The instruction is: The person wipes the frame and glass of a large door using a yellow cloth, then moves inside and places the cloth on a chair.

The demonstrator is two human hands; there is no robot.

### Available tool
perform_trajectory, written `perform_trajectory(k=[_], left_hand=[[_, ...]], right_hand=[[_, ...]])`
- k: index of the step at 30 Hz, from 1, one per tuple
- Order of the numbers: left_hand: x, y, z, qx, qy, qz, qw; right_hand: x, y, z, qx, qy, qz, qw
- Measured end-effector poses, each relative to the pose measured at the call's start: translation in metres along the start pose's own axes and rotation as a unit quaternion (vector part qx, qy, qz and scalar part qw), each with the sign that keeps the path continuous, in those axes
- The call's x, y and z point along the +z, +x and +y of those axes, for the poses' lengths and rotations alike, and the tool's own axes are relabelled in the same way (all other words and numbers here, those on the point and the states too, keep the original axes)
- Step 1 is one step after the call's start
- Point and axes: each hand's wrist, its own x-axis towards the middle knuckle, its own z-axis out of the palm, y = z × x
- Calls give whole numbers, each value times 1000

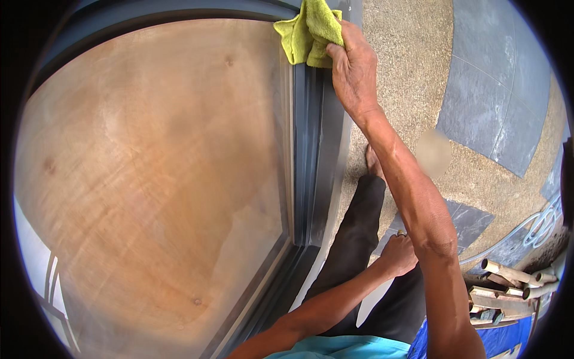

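A yellow-green cloth (308, 33) is gripped in my right hand (354, 72) against the upper part of a dark grey metal frame (308, 149), where it meets the glass pane (278, 149). Light brown wooden board (149, 155) fills the area behind the glass. My left hand (399, 254) is low by my legs, beside my right forearm, with fingers curled and a ring on one; whatever it may hold is hidden.
A speckled tan floor (406, 72) has grey stone slabs (490, 72) set in it. A bare foot (373, 158) is beside the frame. At the right lie a pale blue hose (541, 224), stacked wood offcuts (505, 293) and a blue tarp (502, 335).
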Motion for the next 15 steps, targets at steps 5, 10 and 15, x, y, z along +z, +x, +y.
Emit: perform_trajectory(k=[5,10,15], left_hand=[[-64,10,34,10,23,-79,997],[-52,6,34,21,28,-39,999],[-8,6,15,3,103,-78,992]], right_hand=[[34,1,28,-180,-339,-47,922],[30,-5,29,-191,-416,-93,884],[20,-4,26,-202,-417,-145,874]])
